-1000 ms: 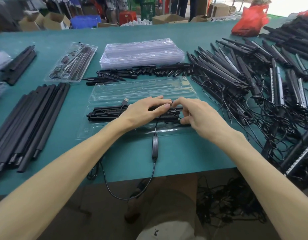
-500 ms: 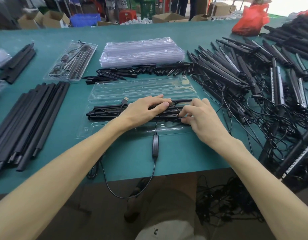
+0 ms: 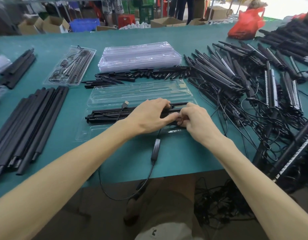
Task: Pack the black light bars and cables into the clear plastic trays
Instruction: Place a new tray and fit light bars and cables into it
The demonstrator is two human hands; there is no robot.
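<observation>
Right hand (image 3: 196,118) nearer left hand (image 3: 149,116), round one cable (image 3: 155,149) over one tray (image 3: 101,134)

The long table (image 3: 175,153) wears a teal covering, and near its front edge lies an open clear tray (image 3: 141,94), with a stack of clear trays (image 3: 141,56) farther back and a row of small black pieces (image 3: 141,74) between them. A packed tray (image 3: 71,66) sits to the left, near two bundles of long black rods (image 3: 28,122). The right side holds a tangled heap of light bars (image 3: 245,80) and a red bag (image 3: 245,25), while a cable (image 3: 152,168) with its inline controller (image 3: 155,149) trails over the front edge.
</observation>
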